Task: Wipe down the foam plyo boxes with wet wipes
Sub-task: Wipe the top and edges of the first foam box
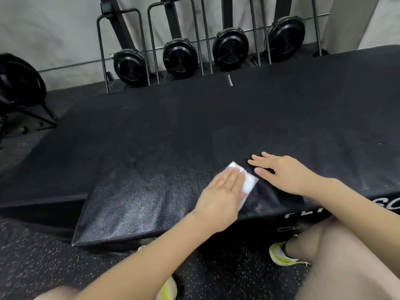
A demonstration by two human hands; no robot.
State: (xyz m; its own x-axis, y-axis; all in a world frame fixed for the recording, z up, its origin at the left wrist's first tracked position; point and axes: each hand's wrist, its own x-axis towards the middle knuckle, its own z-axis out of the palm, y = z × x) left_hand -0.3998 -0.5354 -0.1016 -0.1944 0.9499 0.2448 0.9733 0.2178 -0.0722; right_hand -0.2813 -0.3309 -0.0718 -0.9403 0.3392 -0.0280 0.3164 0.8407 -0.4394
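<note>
**A:** Foam box (216, 126) — where was it when you looked through the head camera?

**B:** I saw it lying low on the speckled floor (43, 267), wide and black, filling most of the view. Its near left corner shone wet. White letters ran along its front side at the right, but I could read only a part of them.

**A:** And the wipe?

**B:** The wet wipe (246, 181), white and folded, lay flat on top of the box near the front edge. I had the left hand (220, 191) pressed down on it, the fingers (232, 178) straight and close together, nothing curled round it. Part of the wipe stuck out past the fingertips.

**A:** The other hand?

**B:** The right hand (283, 172) rested flat on the box just beside the wipe, its fingers spread and relaxed, holding nothing. I could not tell whether it touched the wipe.

**A:** Anything else in view?

**B:** Behind the box a row of black fan machines (179, 58) stood upright against the grey wall (54, 29). Nearer to me I saw a bent knee in beige cloth at the right, and a white and yellow shoe (281, 255) on the floor below the front of the box.
</note>
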